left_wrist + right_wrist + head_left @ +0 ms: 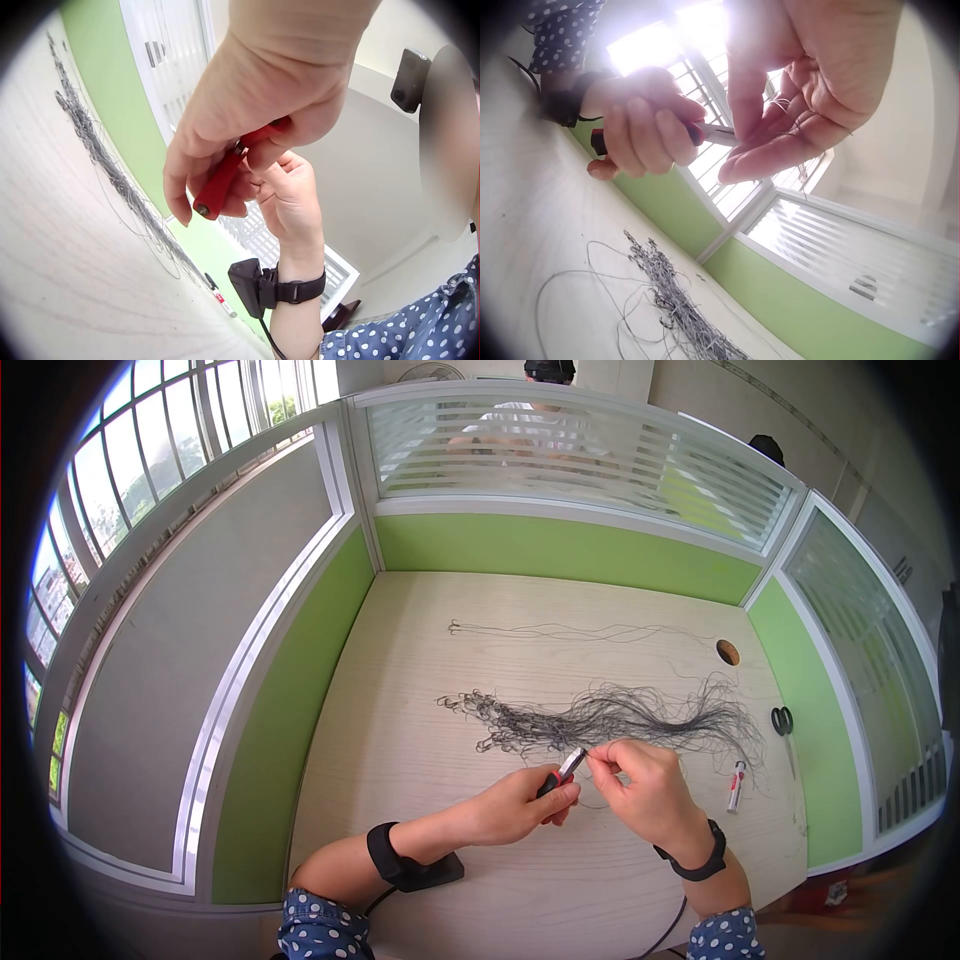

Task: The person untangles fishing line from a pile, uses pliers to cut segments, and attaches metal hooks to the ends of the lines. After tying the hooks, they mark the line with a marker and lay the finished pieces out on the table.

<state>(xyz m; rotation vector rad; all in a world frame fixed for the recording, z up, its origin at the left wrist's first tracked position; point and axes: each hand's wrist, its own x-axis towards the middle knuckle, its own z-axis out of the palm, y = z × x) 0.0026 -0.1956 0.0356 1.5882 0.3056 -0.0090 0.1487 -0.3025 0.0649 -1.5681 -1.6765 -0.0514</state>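
My left hand (pixel 515 807) grips red-and-black handled pliers (pixel 571 764), their metal nose pointing toward the right hand. In the left wrist view a red handle (pixel 219 182) sticks out below the palm. My right hand (pixel 648 785) pinches thumb against fingers right at the pliers' nose (pixel 721 135), and thin line (pixel 784 105) runs across its curled fingers. What sits in the pinch is hidden by the fingertips. Just beyond both hands lies a thick bundle of dark hooks with long thin lines (pixel 560 722), hooks toward the left.
Farther back, a few hooks on lines (pixel 456 627) lie apart from the bundle. At the right are black-handled scissors (pixel 783 722), a red-and-white marker pen (pixel 736 788) and a round cable hole (pixel 727 652). Green partitions (pixel 560 545) enclose the table; a person sits behind the far one.
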